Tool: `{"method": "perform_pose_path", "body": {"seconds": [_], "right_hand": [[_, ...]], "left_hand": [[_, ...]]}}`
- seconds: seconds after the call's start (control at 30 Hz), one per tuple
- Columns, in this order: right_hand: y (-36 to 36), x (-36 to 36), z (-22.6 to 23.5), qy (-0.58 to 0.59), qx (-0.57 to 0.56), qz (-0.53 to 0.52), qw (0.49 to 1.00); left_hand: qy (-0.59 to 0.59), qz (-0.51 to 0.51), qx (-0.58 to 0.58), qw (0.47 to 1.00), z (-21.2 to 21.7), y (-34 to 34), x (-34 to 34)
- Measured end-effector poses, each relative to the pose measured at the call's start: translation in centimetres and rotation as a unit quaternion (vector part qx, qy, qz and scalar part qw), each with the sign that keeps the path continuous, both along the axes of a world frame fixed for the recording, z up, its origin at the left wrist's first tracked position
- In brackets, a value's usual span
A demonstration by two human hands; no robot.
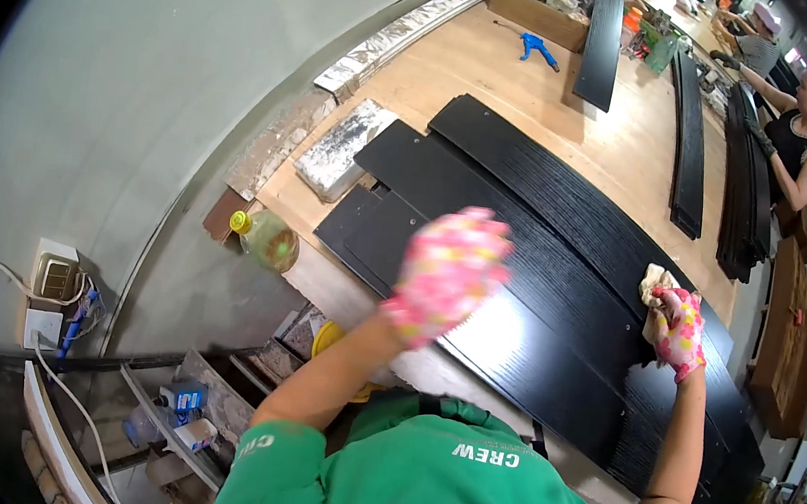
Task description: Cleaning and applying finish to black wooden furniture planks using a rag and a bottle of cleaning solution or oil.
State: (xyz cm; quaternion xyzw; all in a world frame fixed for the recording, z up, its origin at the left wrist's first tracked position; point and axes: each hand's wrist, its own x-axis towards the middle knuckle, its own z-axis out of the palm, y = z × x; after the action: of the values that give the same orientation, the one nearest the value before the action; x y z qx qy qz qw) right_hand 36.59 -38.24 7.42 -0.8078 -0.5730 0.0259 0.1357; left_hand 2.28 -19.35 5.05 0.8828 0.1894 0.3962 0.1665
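Note:
Several long black wood-grain boards (531, 267) lie side by side before me on the worktable. My right hand (681, 335), in a pink and yellow patterned glove, grips a crumpled cream rag (656, 291) that touches the boards at the right. Over the nearer boards on the left is my left hand (451, 272), in a matching glove. Motion smears its fingers, so whether they hold anything does not show. Just left of the boards' ends lies a paint-stained white block (343, 151).
A yellow-capped plastic bottle (266, 239) stands at the left table edge. Farther back are a blue spray gun (539, 50), a cardboard box (540, 14) of odds and ends, and another black board (601, 46). Two people (803, 138) work on the right beside stacked boards (747, 192).

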Motion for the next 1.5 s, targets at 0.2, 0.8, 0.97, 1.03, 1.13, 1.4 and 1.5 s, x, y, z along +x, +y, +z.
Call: {"method": "perform_pose_path", "body": {"seconds": [0.2, 0.8, 0.97, 1.03, 1.13, 1.4, 1.5], "right_hand": [[1.5, 4.0, 2.3, 0.181, -0.069, -0.009, 0.981], [29.0, -12.4, -4.1, 0.017, 0.129, 0.485, 0.865], [34.8, -17.0, -3.8, -0.005, 0.098, 0.467, 0.879], [33.3, -17.4, -3.8, -0.03, 0.078, 0.461, 0.884], [25.4, -10.9, -3.6, 0.003, 0.093, 0.474, 0.876], [-7.2, 0.4, -3.9, -0.134, 0.114, 0.022, 0.984], [-13.0, 1.4, -3.6, -0.117, 0.099, -0.201, 0.967]], "left_hand": [[0.261, 0.004, 0.026, 0.965, -3.6, 3.0, 10.5], [0.259, -0.01, 0.014, 0.966, -5.3, -0.3, 9.9], [0.167, -0.038, -0.05, 0.984, -4.4, -0.4, 10.5], [0.176, -0.02, -0.007, 0.984, -5.9, -0.1, 9.7], [0.24, 0.003, -0.009, 0.971, -5.1, -0.3, 8.7], [0.251, -0.014, 0.012, 0.968, -3.0, 0.6, 10.4], [0.232, -0.12, 0.021, 0.965, -0.3, 4.2, 9.4]]}}
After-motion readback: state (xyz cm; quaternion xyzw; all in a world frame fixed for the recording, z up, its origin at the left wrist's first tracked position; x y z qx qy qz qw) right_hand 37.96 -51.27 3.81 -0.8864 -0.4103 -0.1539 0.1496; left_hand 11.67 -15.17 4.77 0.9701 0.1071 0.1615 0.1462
